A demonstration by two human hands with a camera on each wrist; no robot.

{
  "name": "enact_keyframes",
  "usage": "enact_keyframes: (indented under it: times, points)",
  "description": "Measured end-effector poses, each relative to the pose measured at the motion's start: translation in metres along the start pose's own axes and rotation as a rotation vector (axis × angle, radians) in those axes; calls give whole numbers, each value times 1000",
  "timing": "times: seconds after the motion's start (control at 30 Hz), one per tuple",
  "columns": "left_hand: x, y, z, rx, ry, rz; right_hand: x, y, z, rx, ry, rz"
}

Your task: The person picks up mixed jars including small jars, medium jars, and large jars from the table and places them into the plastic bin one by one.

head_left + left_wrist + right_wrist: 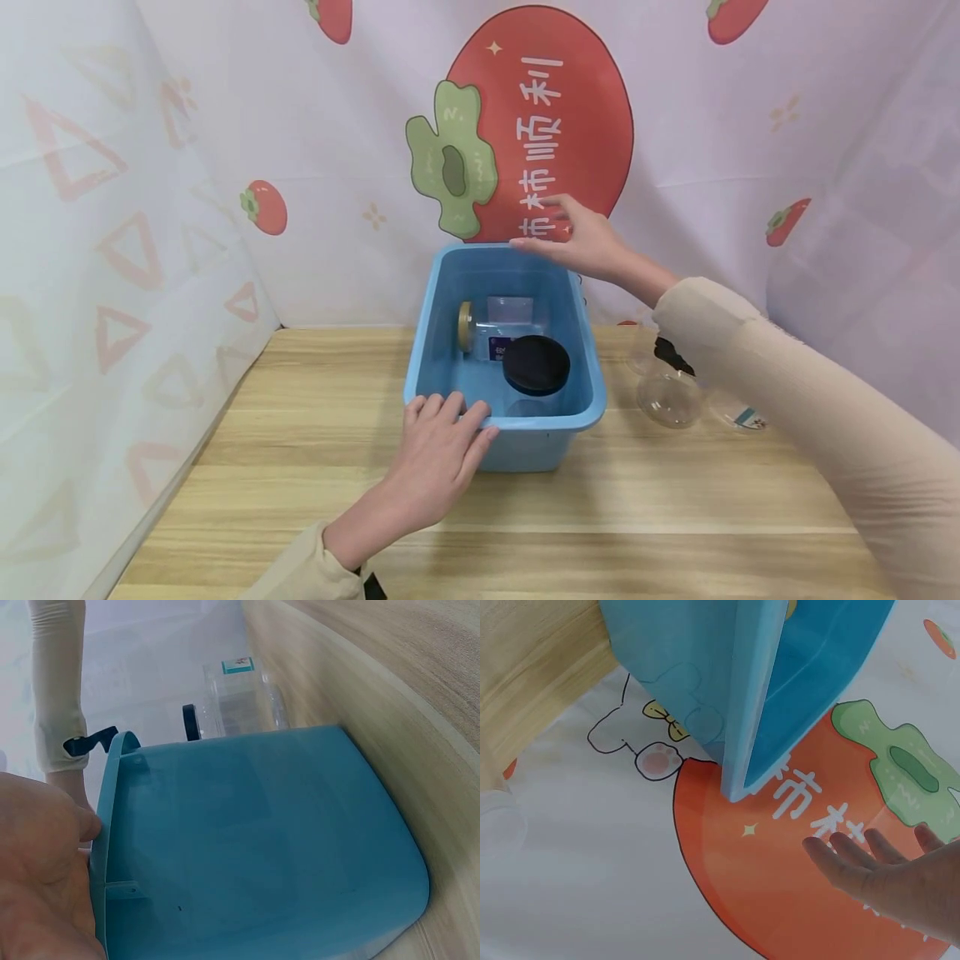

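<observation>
Under left grip (441,454): bin (528,450), rim held — likely steadying.
Right grip (585,242): wide, empty — probably needs bringing onto far rim (480,247).

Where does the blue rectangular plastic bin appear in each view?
Head: blue rectangular plastic bin, centre, seen from above.
Left wrist: bin, middle to lower edge, seen from outside.
Right wrist: bin, top centre, cut by upper edge.
Shared landmark: light wood-grain tabletop, bottom, right side and upper left respectively.
</observation>
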State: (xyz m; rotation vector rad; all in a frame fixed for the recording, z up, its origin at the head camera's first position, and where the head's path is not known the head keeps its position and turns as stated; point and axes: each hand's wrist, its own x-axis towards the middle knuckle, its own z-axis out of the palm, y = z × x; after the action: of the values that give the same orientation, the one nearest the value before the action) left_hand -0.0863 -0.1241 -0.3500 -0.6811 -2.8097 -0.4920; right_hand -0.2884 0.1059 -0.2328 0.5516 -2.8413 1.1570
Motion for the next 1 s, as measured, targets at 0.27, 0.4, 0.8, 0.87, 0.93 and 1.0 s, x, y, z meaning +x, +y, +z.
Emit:
enact_keyframes:
  times: [0.27,0.4,0.8,0.87,0.93,1.0]
  points:
    - [0,-1,0,8,12,8,-15,5,-8,29,52,-38]
    - [0,-1,0,12,6,7,-26,7,-10,20,60,-38]
    - [1,-2,-2,8,-19,-7,-57,23,-22,-7,68,7]
    - [1,-1,-2,8,-23,-10,-61,28,-25,-7,62,10]
    - [1,-1,-2,8,-25,-11,-65,33,-27,-4,55,9]
    - [1,0,-2,10,-25,-10,-69,37,-30,-4,47,13]
